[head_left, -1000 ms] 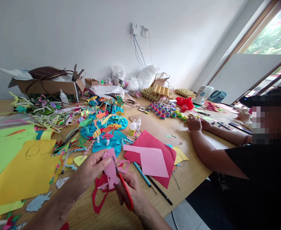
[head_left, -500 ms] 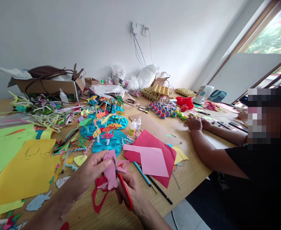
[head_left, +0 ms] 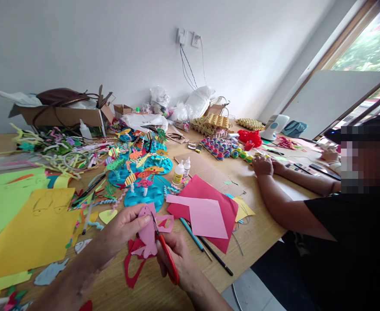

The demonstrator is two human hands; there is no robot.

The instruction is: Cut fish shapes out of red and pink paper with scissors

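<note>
My left hand pinches a pink paper fish near its head, thumb on top. A pair of red-handled scissors is in my right hand, with the blades on the upper right edge of the fish. A strip of pink paper still hangs off to the right of the blades. Below the fish, red paper offcuts lie on the wooden table. Just beyond my hands stand blue painted bases carrying colourful paper fish.
Red paper with a pink sheet on it lies to the right, beside pencils. Glue bottles stand behind. Yellow paper covers the left side. At right, another person's arms rest on the table.
Almost nothing differs. The pink fish and the scissors stay in my hands, with only a very slight shift of the paper and the view.
</note>
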